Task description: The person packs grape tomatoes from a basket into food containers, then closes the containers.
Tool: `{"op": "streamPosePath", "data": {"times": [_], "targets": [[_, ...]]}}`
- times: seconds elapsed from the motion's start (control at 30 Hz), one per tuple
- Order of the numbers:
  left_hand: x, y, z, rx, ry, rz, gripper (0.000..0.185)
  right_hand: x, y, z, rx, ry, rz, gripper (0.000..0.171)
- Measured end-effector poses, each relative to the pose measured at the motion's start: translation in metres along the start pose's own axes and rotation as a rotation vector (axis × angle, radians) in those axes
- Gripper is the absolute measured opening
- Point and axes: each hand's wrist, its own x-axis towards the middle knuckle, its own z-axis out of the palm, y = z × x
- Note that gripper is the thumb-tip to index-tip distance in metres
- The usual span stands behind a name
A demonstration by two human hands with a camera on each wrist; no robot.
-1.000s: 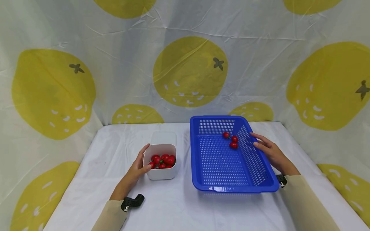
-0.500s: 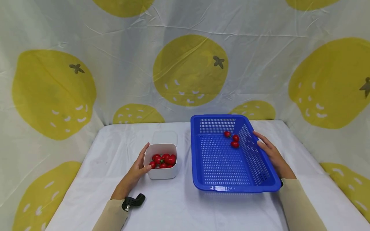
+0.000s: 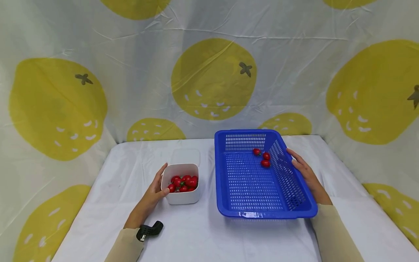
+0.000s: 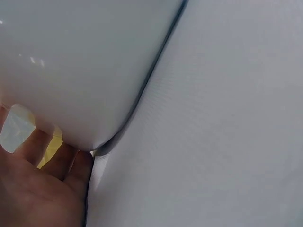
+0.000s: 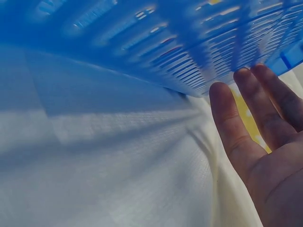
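In the head view a small white square container [image 3: 182,198] stands left of centre, holding several red cherry tomatoes [image 3: 186,179]. My left hand [image 3: 152,193] rests against its left side, thumb at the front-left rim, fingers along the wall. The left wrist view shows those extended fingers [image 4: 35,146] touching the glossy white wall. To the right is a large blue plastic basket [image 3: 220,174] with slotted walls; 3 cherry tomatoes [image 3: 266,163] lie inside near its right wall. My right hand [image 3: 310,178] lies along the basket's right rim. In the right wrist view its straight fingers [image 5: 265,111] reach the slotted wall.
A pale, translucent flat lid [image 3: 186,155] lies behind the white container. White cloth [image 3: 193,233] covers the table, and a curtain printed with yellow fruit [image 3: 214,80] encloses the back and sides. A strip of tabletop separates container and basket.
My right hand has drawn in closer along the basket's right rim, its forearm shifting inward. My left hand, the container and the tomatoes stay put; the view shifts slightly.
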Motion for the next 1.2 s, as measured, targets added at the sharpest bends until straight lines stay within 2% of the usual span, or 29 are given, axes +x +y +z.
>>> {"op": "streamPosePath", "data": {"times": [0.17,0.4,0.63,0.9,1.07,1.2], "targets": [[-0.001,0.004,-0.001,0.028,0.004,0.015,0.073,0.000,0.000,0.001,0.000,0.008,0.009,0.051],[0.004,0.016,-0.004,0.088,0.029,0.005,0.064,0.000,0.004,0.000,0.067,-0.027,-0.008,0.051],[0.013,0.027,-0.007,0.133,0.001,0.064,0.062,-0.003,0.004,0.002,0.100,-0.028,0.032,0.051],[0.022,0.056,-0.011,0.195,-0.076,0.098,0.062,-0.004,0.004,0.002,0.199,-0.108,0.025,0.050],[0.033,0.073,-0.014,0.260,-0.099,0.108,0.063,-0.004,0.003,0.003,0.183,-0.083,0.032,0.051],[0.046,0.088,-0.011,0.304,-0.117,0.132,0.063,-0.005,0.002,0.002,0.178,-0.073,0.039,0.051]]}}
